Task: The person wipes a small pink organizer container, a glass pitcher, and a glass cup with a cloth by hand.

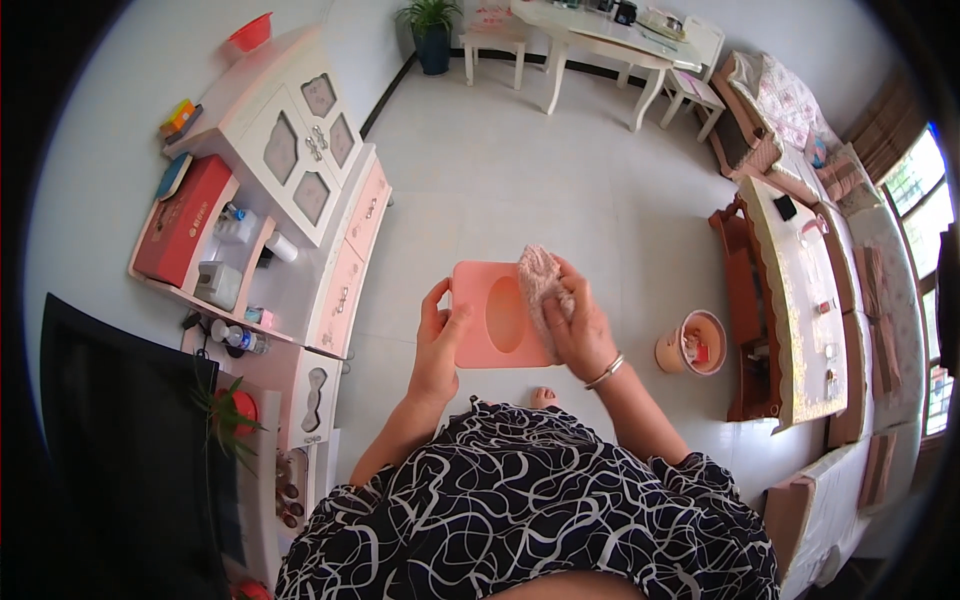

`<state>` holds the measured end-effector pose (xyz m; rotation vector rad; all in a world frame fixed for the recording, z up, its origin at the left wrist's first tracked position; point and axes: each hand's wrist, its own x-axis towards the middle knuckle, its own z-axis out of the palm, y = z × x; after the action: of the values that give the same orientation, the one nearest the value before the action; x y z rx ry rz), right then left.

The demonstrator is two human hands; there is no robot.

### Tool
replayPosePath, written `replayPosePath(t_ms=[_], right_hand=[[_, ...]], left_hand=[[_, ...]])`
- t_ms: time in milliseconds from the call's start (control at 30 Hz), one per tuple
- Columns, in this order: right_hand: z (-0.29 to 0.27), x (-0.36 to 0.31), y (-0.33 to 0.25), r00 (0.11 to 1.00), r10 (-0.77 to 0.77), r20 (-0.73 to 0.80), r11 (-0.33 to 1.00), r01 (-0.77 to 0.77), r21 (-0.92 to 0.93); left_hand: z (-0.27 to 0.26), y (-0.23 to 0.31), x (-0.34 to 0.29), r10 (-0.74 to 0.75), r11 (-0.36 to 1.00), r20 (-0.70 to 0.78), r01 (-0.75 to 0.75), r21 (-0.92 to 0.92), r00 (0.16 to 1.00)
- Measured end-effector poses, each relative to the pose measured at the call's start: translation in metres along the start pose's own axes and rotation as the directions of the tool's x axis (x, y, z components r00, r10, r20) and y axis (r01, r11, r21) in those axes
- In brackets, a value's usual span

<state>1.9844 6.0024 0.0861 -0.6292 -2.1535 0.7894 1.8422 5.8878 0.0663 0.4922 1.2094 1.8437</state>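
A pink tissue box (pixel 472 345) with a large oval opening is held up in front of my body, above the floor. My left hand (pixel 437 340) grips its left edge, thumb on the face with the opening and fingers behind. A crumpled, fuzzy pinkish cloth (pixel 539 272) is bunched in my right hand (pixel 584 328), which has a bangle at the wrist. The cloth lies against the box's right edge and covers part of it. Through the oval a plain, light orange-beige inside shows.
To the left stand a white and pink cabinet (pixel 330 235) and a black television (pixel 125 440). A pink waste bin (pixel 675 352) is on the floor to the right, beside a coffee table (pixel 800 300) and sofas. A white dining table (pixel 590 28) and chairs are at the back.
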Motion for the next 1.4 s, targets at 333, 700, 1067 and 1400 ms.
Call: replayPosePath(t_ms=[333, 700, 1067, 1400], right_hand=[[0.019, -0.004, 0.011, 0.990, -0.059, 0.129, 0.966, 0.024, 0.259], [0.003, 0.034, 0.017, 0.942, 0.213, 0.261, 0.976, -0.220, -0.005], [-0.022, 0.036, 0.029, 0.911, 0.199, 0.362, 0.980, -0.175, -0.098], [-0.072, 0.013, 0.104, 0.712, 0.510, 0.483, -0.122, -0.496, 0.860]], left_hand=[[-0.007, -0.001, 0.010, 0.010, 0.991, -0.132, 0.008, 0.136, 0.991], [0.021, 0.008, -0.005, -0.157, 0.920, 0.231, 0.057, 0.389, 0.960], [0.038, -0.027, 0.008, -0.257, 0.922, 0.284, 0.146, 0.358, 0.924], [0.046, -0.008, 0.030, -0.152, 0.962, 0.274, 0.078, 0.262, 0.950]])
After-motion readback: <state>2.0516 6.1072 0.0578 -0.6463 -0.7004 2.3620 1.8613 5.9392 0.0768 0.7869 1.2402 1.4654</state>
